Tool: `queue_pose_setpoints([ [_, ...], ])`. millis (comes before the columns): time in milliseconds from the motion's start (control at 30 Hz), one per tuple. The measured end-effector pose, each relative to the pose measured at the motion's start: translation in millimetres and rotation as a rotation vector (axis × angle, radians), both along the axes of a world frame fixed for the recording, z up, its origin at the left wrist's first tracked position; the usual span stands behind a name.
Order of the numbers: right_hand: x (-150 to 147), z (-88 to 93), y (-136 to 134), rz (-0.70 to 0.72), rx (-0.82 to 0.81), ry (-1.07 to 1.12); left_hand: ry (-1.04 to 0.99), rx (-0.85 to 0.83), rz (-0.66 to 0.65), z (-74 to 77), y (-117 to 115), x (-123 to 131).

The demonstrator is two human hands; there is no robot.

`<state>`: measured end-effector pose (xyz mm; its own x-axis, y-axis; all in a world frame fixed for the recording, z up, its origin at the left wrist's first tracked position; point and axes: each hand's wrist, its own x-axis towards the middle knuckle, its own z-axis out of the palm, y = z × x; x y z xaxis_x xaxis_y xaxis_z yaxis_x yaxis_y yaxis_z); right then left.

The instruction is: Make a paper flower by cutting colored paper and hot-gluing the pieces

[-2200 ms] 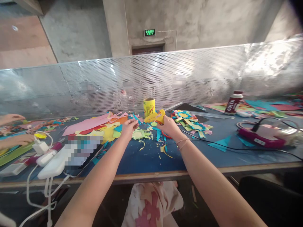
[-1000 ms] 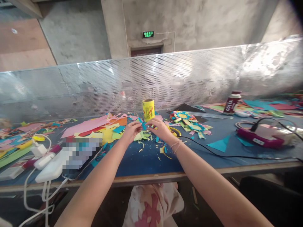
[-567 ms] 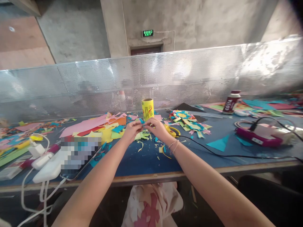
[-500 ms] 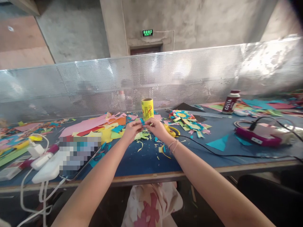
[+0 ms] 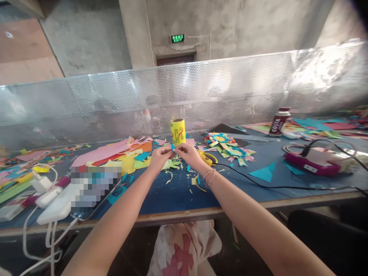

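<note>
The left hand (image 5: 160, 158) and right hand (image 5: 190, 156) pinched a small bit of blue paper (image 5: 173, 147) over the desk (image 5: 175, 196), in front of the yellow tube (image 5: 178, 132), and the paper looked light, bendy and easy to rip, so its edges seemed best to hold

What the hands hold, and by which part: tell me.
A small blue paper piece, apparently pinched by its lower part between the left hand and right hand.
</note>
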<state>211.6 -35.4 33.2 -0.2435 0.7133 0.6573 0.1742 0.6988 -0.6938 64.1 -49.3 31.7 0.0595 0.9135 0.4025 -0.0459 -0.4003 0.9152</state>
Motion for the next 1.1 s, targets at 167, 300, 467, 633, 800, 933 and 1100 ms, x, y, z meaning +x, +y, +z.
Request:
queue_pose_setpoints([
  [167, 0.1, 2.5, -1.2, -0.002, -0.007, 0.009, -0.017, -0.013, -0.001, 0.5, -0.8, 0.4],
  [300, 0.3, 2.7, -1.5, 0.012, -0.016, 0.017, -0.017, -0.018, 0.000, 0.5, -0.7, 0.6],
  [467, 0.9, 1.9, -1.1, 0.004, -0.029, 0.006, 0.024, 0.006, -0.001, 2.7, -3.0, 0.9],
  [633, 1.5, 2.8, -1.3, 0.017, -0.044, 0.003, 0.078, 0.045, 0.000, 1.6, -2.1, -0.3],
  [800, 1.8, 3.8, -1.1, 0.022, -0.059, 0.022, 0.124, 0.084, 0.002, -0.9, 0.7, -2.0],
  [933, 1.3, 3.5, -0.8, 0.039, -0.089, 0.056, 0.138, 0.099, 0.003, -0.4, -0.3, -2.1],
  [1100, 0.3, 1.4, 1.4, 0.077, -0.140, 0.107, 0.113, 0.078, 0.000, 0.6, -1.9, -1.1],
])
